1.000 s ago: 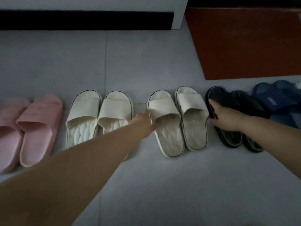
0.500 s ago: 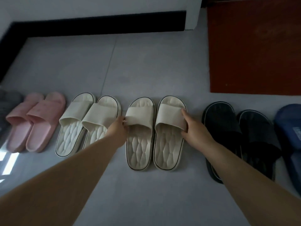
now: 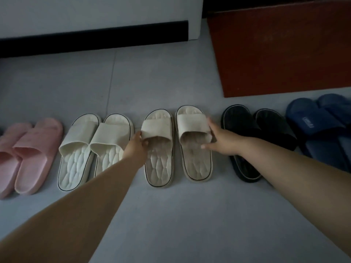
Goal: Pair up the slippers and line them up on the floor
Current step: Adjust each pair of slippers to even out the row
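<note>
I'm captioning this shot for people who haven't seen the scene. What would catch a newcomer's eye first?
Two bare arms reach in from below: the left hand and right hand each grip a strap of the beige slipper pair at centre. That pair sits in a row on the grey floor, with white slippers and pink slippers to its left, black slippers and blue slippers to its right.

— What is the room like?
— The floor (image 3: pixel 171 215) is grey with a thin seam, and the light is dim. A white wall (image 3: pixel 95 12) carries a black baseboard (image 3: pixel 95 37).
— Anything else?
— A dark red mat (image 3: pixel 281 50) (far right corner).
</note>
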